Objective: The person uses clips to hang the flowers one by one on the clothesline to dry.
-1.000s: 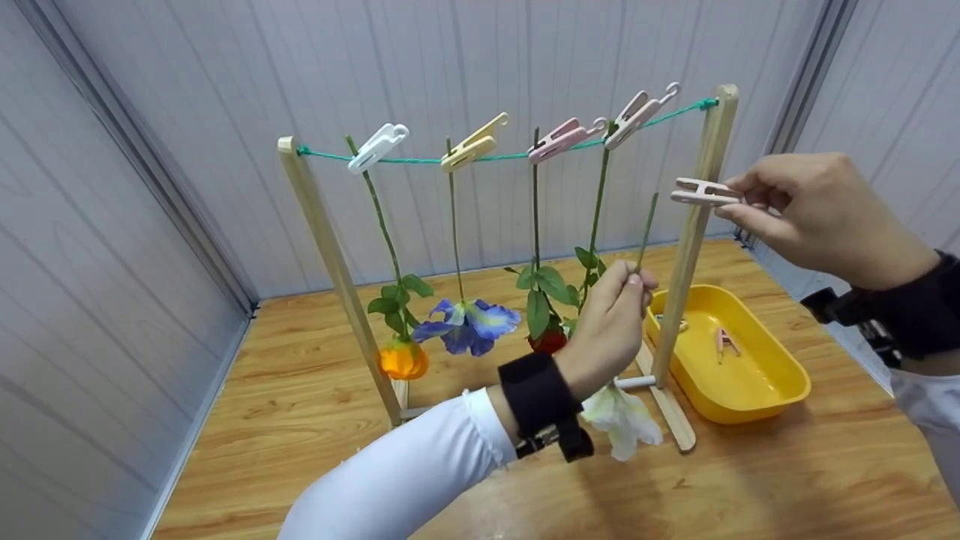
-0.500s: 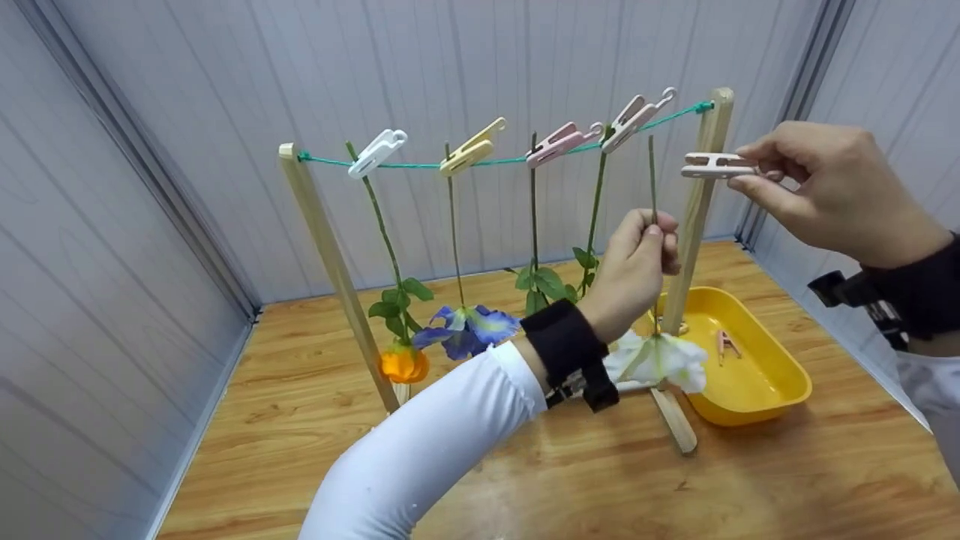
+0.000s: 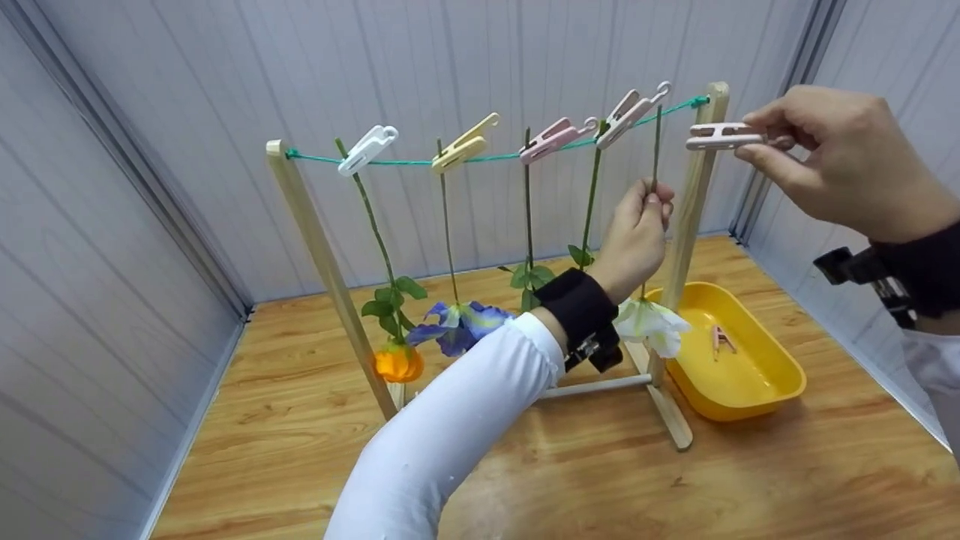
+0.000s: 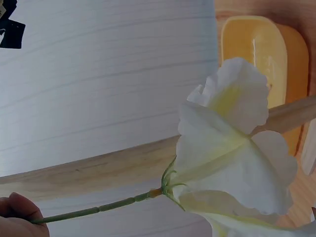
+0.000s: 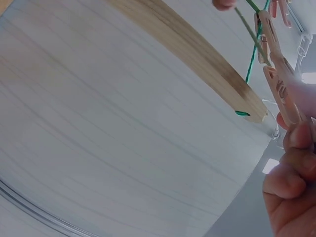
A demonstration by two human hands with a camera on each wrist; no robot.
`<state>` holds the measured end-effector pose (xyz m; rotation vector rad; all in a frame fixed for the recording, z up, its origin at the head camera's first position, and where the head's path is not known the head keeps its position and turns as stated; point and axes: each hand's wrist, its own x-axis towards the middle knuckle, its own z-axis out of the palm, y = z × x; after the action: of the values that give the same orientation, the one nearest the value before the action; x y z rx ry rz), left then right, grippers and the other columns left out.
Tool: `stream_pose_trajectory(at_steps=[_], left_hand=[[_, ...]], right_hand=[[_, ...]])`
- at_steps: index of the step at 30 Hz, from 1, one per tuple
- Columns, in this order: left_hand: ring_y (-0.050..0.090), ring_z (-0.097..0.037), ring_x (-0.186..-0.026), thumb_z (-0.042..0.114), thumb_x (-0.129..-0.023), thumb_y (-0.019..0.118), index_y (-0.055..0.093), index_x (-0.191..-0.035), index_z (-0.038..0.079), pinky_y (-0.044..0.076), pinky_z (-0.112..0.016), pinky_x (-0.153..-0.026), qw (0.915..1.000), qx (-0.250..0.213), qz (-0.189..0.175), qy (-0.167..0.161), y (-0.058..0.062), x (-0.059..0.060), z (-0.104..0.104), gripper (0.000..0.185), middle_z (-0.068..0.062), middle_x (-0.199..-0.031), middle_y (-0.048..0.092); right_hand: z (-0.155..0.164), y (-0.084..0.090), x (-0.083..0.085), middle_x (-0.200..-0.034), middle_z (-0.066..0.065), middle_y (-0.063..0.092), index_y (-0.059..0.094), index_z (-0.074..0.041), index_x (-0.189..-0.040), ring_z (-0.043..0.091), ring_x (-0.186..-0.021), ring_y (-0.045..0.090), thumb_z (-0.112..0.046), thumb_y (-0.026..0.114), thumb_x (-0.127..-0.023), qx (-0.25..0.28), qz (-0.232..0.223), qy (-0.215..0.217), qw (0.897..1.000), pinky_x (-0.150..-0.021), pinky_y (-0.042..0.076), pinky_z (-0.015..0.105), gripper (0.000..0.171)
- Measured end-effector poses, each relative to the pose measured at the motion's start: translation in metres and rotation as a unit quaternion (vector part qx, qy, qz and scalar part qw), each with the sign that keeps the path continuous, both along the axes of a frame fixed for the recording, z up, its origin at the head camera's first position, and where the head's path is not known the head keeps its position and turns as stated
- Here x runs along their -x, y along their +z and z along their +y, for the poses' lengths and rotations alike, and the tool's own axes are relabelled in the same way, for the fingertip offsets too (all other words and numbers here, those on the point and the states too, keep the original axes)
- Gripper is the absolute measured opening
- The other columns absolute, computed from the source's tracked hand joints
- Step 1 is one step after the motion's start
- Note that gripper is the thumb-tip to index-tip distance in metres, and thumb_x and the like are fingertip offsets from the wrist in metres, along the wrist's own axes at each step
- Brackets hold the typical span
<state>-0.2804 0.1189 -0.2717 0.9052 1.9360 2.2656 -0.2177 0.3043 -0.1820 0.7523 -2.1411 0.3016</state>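
My left hand [image 3: 634, 232] pinches the green stem of a white flower [image 3: 651, 325], which hangs head down below the fingers. The stem's tip reaches up to the green string [image 3: 495, 158] near the right post. In the left wrist view the white flower [image 4: 232, 153] fills much of the picture. My right hand [image 3: 840, 161] pinches a pale pink clothespin [image 3: 724, 136] by its handle end, in front of the right post and to the right of the stem. The right wrist view shows this clothespin [image 5: 282, 91] from below.
White [image 3: 367, 150], yellow [image 3: 463, 153] and pink clothespins [image 3: 551, 142] grip hanging stems on the string between wooden posts [image 3: 319, 262]. An orange flower [image 3: 398, 363] and a blue-purple flower [image 3: 457, 327] hang at left. Right of the rack stands a yellow basin [image 3: 757, 352] holding a pink clothespin [image 3: 720, 341].
My left hand has risen with the white flower, bringing the stem tip from well below the string up to it. My right hand has also moved up, still pinching the clothespin.
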Motion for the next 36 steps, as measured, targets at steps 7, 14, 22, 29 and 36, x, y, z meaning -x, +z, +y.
stream_pose_trajectory(at_steps=[7, 14, 22, 29, 36], left_hand=[[0.045, -0.007, -0.087, 0.004, -0.118, 0.029, 0.051, -0.116, 0.001, 0.039, -0.015, -0.079, 0.9986, 0.037, 0.019, 0.033, -0.001, 0.009, 0.003, 0.023, 0.0, -0.097, 0.045], [0.043, -0.008, -0.084, 0.005, -0.119, 0.029, 0.051, -0.117, 0.001, 0.036, -0.016, -0.074, 0.9979, 0.048, 0.028, 0.033, 0.0, 0.011, 0.007, 0.022, 0.0, -0.095, 0.043], [0.046, -0.01, -0.082, 0.005, -0.119, 0.03, 0.051, -0.115, 0.004, 0.039, -0.017, -0.073, 0.9989, 0.035, 0.004, 0.032, 0.0, 0.01, 0.012, 0.021, 0.001, -0.091, 0.047], [0.046, -0.01, -0.077, 0.004, -0.118, 0.031, 0.051, -0.113, 0.005, 0.039, -0.017, -0.07, 0.9986, 0.033, 0.004, 0.04, 0.002, 0.011, 0.013, 0.021, 0.002, -0.088, 0.047], [0.045, -0.01, -0.076, 0.005, -0.119, 0.03, 0.049, -0.111, 0.009, 0.038, -0.018, -0.069, 0.9984, 0.037, 0.002, 0.042, 0.002, 0.011, 0.012, 0.021, 0.003, -0.088, 0.047]], right_hand=[[-0.004, 0.021, 0.004, -0.086, 0.021, 0.067, 0.073, 0.014, -0.105, -0.008, -0.071, 0.032, 0.006, 0.078, -0.095, 0.0, -0.004, 0.002, 1.0, -0.066, 0.027, 0.006, 0.014], [-0.008, 0.045, 0.016, -0.088, 0.021, 0.066, 0.073, 0.012, -0.106, -0.005, -0.069, 0.035, 0.004, 0.075, -0.098, -0.017, -0.04, -0.025, 0.999, -0.064, 0.029, 0.005, 0.012], [-0.011, 0.06, 0.035, -0.084, 0.012, 0.057, 0.073, 0.011, -0.112, 0.003, -0.067, 0.035, -0.002, 0.07, -0.104, -0.044, -0.1, -0.047, 0.993, -0.06, 0.028, 0.012, 0.016], [-0.014, 0.062, 0.047, -0.084, 0.005, 0.055, 0.075, 0.007, -0.116, 0.007, -0.068, 0.038, -0.007, 0.068, -0.106, -0.024, -0.168, -0.06, 0.984, -0.061, 0.032, 0.015, 0.018], [-0.013, 0.064, 0.054, -0.088, 0.004, 0.06, 0.074, 0.006, -0.121, 0.009, -0.07, 0.042, -0.01, 0.066, -0.108, -0.033, -0.205, -0.058, 0.976, -0.062, 0.035, 0.015, 0.022]])
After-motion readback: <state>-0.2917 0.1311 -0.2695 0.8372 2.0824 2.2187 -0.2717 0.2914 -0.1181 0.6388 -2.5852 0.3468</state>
